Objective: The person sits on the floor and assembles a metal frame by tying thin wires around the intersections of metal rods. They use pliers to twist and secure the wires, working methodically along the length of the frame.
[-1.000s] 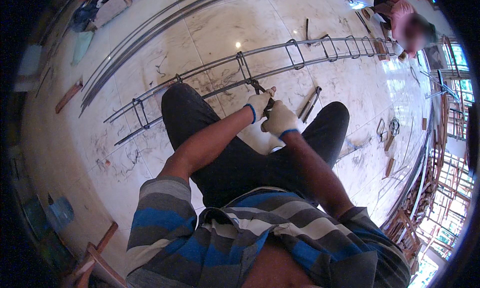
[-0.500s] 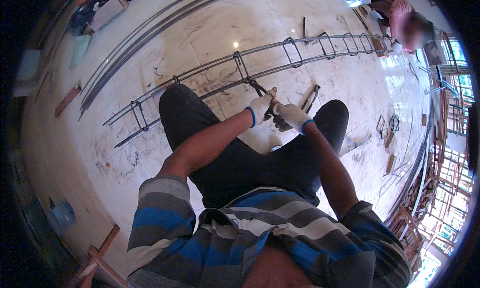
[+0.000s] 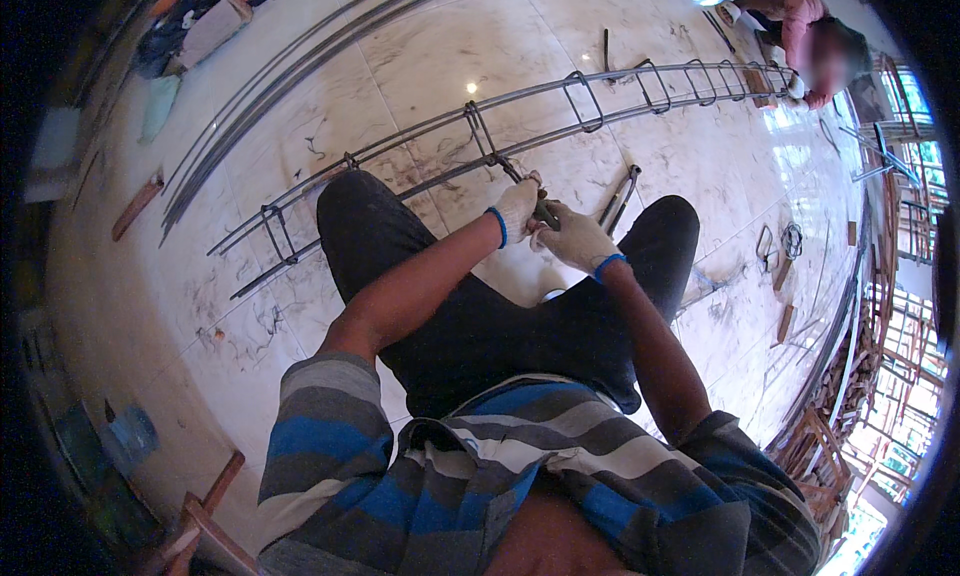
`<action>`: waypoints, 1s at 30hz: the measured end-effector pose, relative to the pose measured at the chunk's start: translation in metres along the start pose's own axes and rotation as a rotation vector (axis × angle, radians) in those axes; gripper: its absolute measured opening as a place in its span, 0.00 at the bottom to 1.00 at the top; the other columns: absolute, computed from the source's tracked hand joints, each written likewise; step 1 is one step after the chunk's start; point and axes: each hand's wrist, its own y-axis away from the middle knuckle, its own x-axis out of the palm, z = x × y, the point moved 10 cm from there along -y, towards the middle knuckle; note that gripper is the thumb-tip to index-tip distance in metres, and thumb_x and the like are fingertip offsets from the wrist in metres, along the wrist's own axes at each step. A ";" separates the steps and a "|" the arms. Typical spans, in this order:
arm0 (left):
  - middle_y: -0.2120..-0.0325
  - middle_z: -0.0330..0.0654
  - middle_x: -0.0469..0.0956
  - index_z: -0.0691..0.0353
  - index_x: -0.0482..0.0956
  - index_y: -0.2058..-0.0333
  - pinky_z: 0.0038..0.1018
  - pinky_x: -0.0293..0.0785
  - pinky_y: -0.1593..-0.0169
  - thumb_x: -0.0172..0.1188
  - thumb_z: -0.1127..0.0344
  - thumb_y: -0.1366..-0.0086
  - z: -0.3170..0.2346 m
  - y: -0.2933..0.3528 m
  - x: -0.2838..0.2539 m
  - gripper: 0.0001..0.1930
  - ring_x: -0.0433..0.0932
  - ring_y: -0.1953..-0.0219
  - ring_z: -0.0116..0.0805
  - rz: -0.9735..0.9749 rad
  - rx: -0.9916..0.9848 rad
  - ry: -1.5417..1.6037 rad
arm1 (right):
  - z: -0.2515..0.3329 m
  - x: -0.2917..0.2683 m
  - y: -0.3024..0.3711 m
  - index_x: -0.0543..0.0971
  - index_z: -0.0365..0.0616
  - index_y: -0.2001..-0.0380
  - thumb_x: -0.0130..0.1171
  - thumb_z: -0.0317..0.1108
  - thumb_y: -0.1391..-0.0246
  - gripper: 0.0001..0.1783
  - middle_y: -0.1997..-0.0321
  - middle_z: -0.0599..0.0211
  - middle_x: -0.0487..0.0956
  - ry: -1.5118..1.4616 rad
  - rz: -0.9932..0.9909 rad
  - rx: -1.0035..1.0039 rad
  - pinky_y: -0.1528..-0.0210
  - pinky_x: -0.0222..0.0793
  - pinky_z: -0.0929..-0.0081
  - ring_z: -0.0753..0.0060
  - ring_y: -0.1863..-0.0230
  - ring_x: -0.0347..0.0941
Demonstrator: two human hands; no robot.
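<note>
A long rebar cage (image 3: pixel 520 89), with square stirrups around its bars, runs across the floor in front of my knees. Dark long-handled pincers (image 3: pixel 508 168) have their jaws at the near bar, beside a stirrup. My left hand (image 3: pixel 518 208), in a white knitted glove with a blue cuff, is wrapped round the handles. From the right, my right hand (image 3: pixel 578 241), gloved alike, closes on the handle end. The fingers partly hide the handles. Another long-handled tool (image 3: pixel 619 198) lies on the floor just beyond my right hand.
A co-worker in pink (image 3: pixel 803 21) crouches at the cage's far right end, gloved hands on it. Loose steel rods (image 3: pixel 255 96) lie at the left. Wood pieces (image 3: pixel 785 324) and wire (image 3: pixel 791 240) are on the right floor, near stacked timber (image 3: pixel 835 406).
My left hand has closed further round the pincers' handles, and my right hand has shifted slightly left and down. The co-worker's hands have moved a little at the cage end.
</note>
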 end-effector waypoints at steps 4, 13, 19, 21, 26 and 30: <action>0.64 0.52 0.82 0.60 0.68 0.57 0.47 0.82 0.66 0.48 0.40 0.23 -0.008 0.048 0.024 0.25 0.82 0.70 0.49 -0.028 -0.112 0.155 | -0.021 0.026 0.004 0.73 0.44 0.37 0.48 0.51 0.29 0.27 0.52 0.51 0.85 -0.918 0.336 0.139 0.57 0.84 0.64 0.62 0.57 0.84; 0.57 0.58 0.82 0.62 0.64 0.52 0.54 0.84 0.64 0.37 0.49 0.18 -0.009 0.021 0.011 0.19 0.83 0.66 0.54 -0.020 -0.027 0.333 | -0.031 0.034 0.023 0.75 0.44 0.41 0.42 0.72 0.31 0.41 0.56 0.63 0.82 -0.827 0.273 0.368 0.61 0.83 0.69 0.66 0.62 0.81; 0.58 0.55 0.83 0.62 0.65 0.53 0.53 0.85 0.63 0.44 0.46 0.21 -0.011 0.022 0.000 0.21 0.83 0.64 0.51 -0.106 0.040 0.229 | -0.008 0.030 0.006 0.72 0.43 0.36 0.50 0.60 0.30 0.34 0.52 0.59 0.83 -0.335 0.349 0.158 0.58 0.85 0.66 0.67 0.60 0.84; 0.59 0.54 0.83 0.62 0.66 0.53 0.51 0.85 0.62 0.47 0.45 0.22 -0.018 0.036 0.008 0.22 0.84 0.63 0.50 -0.054 0.043 0.272 | -0.007 0.044 0.007 0.69 0.44 0.33 0.47 0.53 0.26 0.29 0.51 0.58 0.83 -0.836 0.429 0.179 0.61 0.86 0.67 0.67 0.61 0.84; 0.65 0.52 0.81 0.63 0.69 0.54 0.51 0.84 0.57 0.41 0.50 0.21 -0.016 0.023 0.013 0.19 0.83 0.63 0.50 0.063 0.093 0.344 | -0.011 0.057 0.015 0.67 0.42 0.33 0.32 0.56 0.22 0.32 0.41 0.53 0.80 -1.873 0.631 0.028 0.56 0.84 0.70 0.65 0.52 0.82; 0.62 0.54 0.80 0.64 0.69 0.52 0.51 0.84 0.58 0.43 0.57 0.21 -0.004 0.019 0.006 0.15 0.82 0.63 0.50 -0.026 0.056 0.276 | -0.028 0.043 0.028 0.72 0.48 0.36 0.41 0.57 0.26 0.30 0.48 0.63 0.80 -1.199 0.365 0.248 0.56 0.81 0.70 0.68 0.55 0.81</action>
